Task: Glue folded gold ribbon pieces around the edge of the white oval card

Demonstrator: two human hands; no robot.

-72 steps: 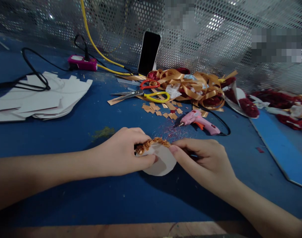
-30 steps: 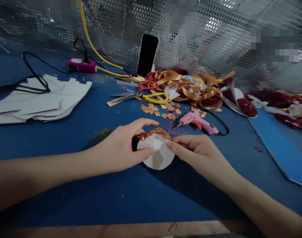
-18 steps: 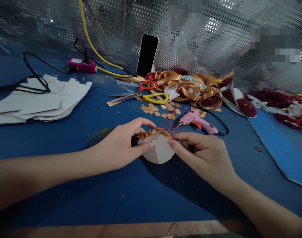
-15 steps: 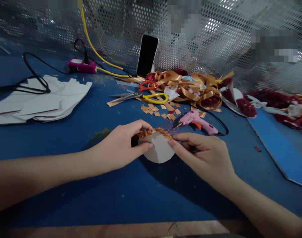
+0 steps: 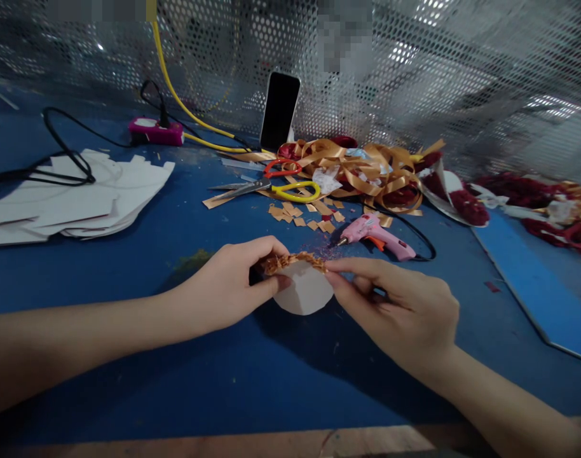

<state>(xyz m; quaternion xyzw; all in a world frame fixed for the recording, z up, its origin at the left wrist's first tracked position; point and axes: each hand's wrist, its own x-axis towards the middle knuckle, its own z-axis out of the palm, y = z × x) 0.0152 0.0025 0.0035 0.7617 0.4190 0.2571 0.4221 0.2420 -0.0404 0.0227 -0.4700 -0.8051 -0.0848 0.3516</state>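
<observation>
Together, left hand [image 5: 231,280] and right hand [image 5: 409,308] pinch a white disc [image 5: 308,294] — part-frilled.

Left hand [image 5: 231,275] and right hand [image 5: 407,308] face each other, both pinching.

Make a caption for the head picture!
Left hand and right hand hold a round white card with ruffled coppery trim.

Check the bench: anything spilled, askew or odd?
Yes, stray mess. Reddish specks are strewn near the pink glue gun, a yellow-green patch breaks the blue table's plain colour beside the left hand, and gold ribbon lies tangled behind. The white disc shows no obvious damage.
</observation>
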